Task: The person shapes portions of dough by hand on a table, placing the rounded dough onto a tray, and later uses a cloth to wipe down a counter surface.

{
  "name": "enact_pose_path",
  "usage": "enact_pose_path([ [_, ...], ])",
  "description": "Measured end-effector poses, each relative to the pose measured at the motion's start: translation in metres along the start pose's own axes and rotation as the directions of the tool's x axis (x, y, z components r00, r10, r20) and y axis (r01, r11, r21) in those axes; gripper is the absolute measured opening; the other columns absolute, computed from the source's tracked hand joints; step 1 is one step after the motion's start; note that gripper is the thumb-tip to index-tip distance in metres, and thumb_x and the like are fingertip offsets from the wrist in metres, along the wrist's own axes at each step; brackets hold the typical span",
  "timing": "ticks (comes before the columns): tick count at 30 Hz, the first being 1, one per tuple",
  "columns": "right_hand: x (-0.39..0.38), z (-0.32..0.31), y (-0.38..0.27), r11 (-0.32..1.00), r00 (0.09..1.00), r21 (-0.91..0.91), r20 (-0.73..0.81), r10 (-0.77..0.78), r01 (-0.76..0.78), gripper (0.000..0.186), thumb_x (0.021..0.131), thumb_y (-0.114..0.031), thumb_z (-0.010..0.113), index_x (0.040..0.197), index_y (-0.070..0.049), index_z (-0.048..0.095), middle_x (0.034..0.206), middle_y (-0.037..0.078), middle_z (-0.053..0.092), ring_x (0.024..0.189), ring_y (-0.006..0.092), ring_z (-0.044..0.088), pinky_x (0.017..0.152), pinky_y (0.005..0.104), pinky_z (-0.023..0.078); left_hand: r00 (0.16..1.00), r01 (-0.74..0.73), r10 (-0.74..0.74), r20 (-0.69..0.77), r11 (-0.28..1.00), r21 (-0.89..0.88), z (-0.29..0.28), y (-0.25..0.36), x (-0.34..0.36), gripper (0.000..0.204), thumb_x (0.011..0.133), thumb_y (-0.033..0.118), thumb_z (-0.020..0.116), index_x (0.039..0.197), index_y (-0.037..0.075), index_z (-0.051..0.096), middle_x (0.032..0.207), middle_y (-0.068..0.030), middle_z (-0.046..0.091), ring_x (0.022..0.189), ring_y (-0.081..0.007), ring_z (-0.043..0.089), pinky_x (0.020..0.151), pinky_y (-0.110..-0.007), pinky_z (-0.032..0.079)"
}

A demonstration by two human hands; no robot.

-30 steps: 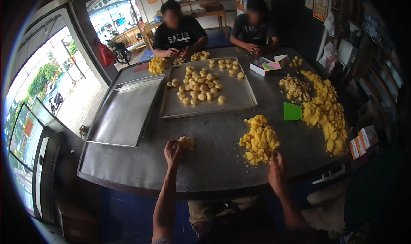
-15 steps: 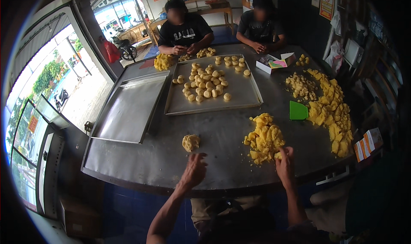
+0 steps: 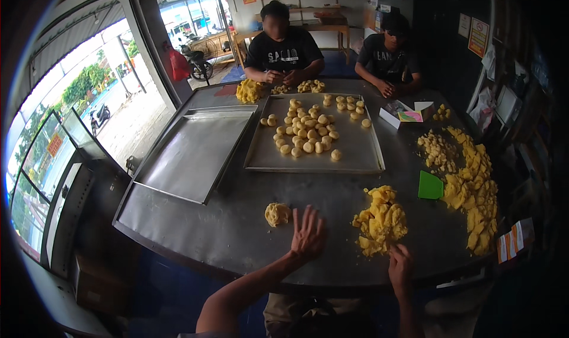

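Note:
My left hand (image 3: 308, 234) is open, fingers spread, palm down over the metal table (image 3: 237, 237). Just left of its fingers lies a pale lump of dough (image 3: 277, 214), not touched. My right hand (image 3: 401, 265) is closed, its fingertips together at the near right edge of a crumbly yellow dough pile (image 3: 384, 222). Whatever may be between those fingers is hidden. Beyond my hands stands a large metal tray (image 3: 355, 154) bearing many round dough balls (image 3: 309, 127).
An upturned-looking metal tray (image 3: 195, 142) lies left. At right are a green scraper (image 3: 430, 185), pale dough bits (image 3: 437, 151), a long yellow dough heap (image 3: 471, 178) and an opened box (image 3: 406, 114). Two people (image 3: 284, 50) sit across, one handling dough near a yellow mound (image 3: 250, 91).
My left hand has moved right and spread its fingers. My right hand stays by the yellow pile; the yellow piece seen in its fingers earlier is no longer visible. The view has shifted.

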State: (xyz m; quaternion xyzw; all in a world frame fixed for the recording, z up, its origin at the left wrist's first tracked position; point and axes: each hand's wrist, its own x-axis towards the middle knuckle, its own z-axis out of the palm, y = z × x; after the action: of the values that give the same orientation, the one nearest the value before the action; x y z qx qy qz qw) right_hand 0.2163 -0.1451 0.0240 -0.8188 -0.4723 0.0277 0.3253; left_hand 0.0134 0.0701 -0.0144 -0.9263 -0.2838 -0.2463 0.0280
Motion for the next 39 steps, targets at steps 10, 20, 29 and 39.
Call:
enact_pose_path([
  [10, 0.012, -0.019, 0.028, 0.979, 0.999, -0.201, 0.030, -0.040, 0.045, 0.036, 0.086, -0.001, 0.058, 0.122, 0.001, 0.057, 0.129, 0.025, 0.045, 0.108, 0.0392, 0.054, 0.085, 0.0398, 0.047, 0.979, -0.196, 0.202, 0.039, 0.973, -0.120, 0.017, -0.018, 0.014, 0.051, 0.082, 0.035, 0.057, 0.115, -0.002, 0.048, 0.134, -0.0257, 0.040, 0.137, -0.0393, 0.027, 0.111, -0.064, 0.012],
  [20, -0.016, 0.000, 0.008, 0.989, 0.999, -0.146, 0.033, -0.022, 0.027, 0.032, 0.091, -0.003, 0.051, 0.123, 0.002, 0.056, 0.125, 0.024, 0.052, 0.110, 0.0390, 0.054, 0.092, 0.0414, 0.045, 0.998, -0.043, 0.052, -0.040, 0.978, 0.204, 0.009, 0.005, -0.013, 0.029, 0.079, 0.024, 0.056, 0.101, 0.004, 0.056, 0.107, -0.0125, 0.054, 0.110, -0.0278, 0.044, 0.098, -0.055, 0.028],
  [29, 0.001, -0.007, 0.025, 0.980, 0.994, -0.198, 0.112, -0.001, 0.024, 0.023, 0.083, 0.005, 0.057, 0.105, 0.004, 0.066, 0.113, 0.022, 0.055, 0.099, 0.0364, 0.056, 0.080, 0.0417, 0.047, 0.992, 0.126, -0.126, -0.010, 0.986, 0.111, -0.016, 0.025, -0.052, 0.034, 0.084, 0.026, 0.056, 0.108, 0.002, 0.055, 0.102, -0.0151, 0.049, 0.102, -0.0301, 0.045, 0.092, -0.049, 0.030],
  [39, -0.063, -0.013, 0.004, 0.958, 0.988, -0.240, 0.049, -0.149, 0.156, 0.053, 0.082, 0.012, 0.051, 0.133, 0.002, 0.045, 0.136, 0.026, 0.044, 0.118, 0.0398, 0.049, 0.094, 0.0424, 0.045, 0.848, 0.493, -0.517, 0.116, 0.690, -0.530, -0.034, 0.032, -0.049, 0.027, 0.084, 0.022, 0.061, 0.104, 0.004, 0.060, 0.097, -0.0138, 0.062, 0.091, -0.0287, 0.059, 0.081, -0.041, 0.043],
])
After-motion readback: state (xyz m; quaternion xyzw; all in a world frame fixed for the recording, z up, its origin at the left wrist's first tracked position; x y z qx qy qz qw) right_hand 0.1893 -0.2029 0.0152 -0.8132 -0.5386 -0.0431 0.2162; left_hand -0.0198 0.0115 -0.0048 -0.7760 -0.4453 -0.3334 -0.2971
